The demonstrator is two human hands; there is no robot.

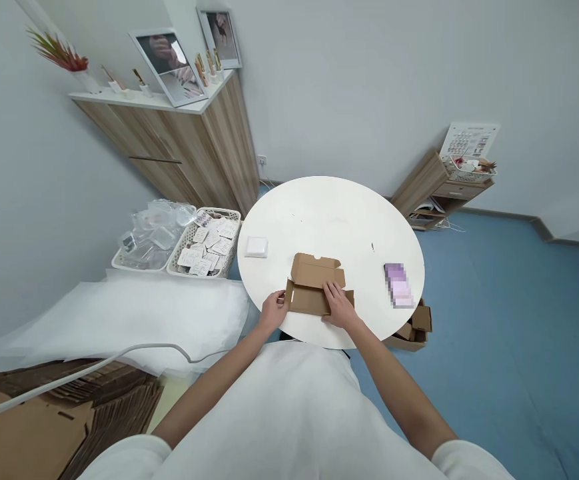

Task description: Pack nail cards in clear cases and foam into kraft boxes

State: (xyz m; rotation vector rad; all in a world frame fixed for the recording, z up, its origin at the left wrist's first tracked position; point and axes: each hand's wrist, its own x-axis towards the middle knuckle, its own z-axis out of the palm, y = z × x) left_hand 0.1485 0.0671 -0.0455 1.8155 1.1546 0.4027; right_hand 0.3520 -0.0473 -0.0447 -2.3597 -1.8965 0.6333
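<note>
A flat brown cardboard box blank lies partly folded near the front edge of the round white table. My left hand grips its left flap with fingers closed around the edge. My right hand rests on the blank's near panel, fingers stretched and pressing down. A small white packet sits on the table's left side. A pixel-blurred purple item lies at the table's right edge.
Two white baskets, one with clear plastic bags and one with printed cards, stand left of the table. Flat cardboard blanks pile at lower left. More cardboard lies on the blue floor. A wooden cabinet and low shelf line the wall.
</note>
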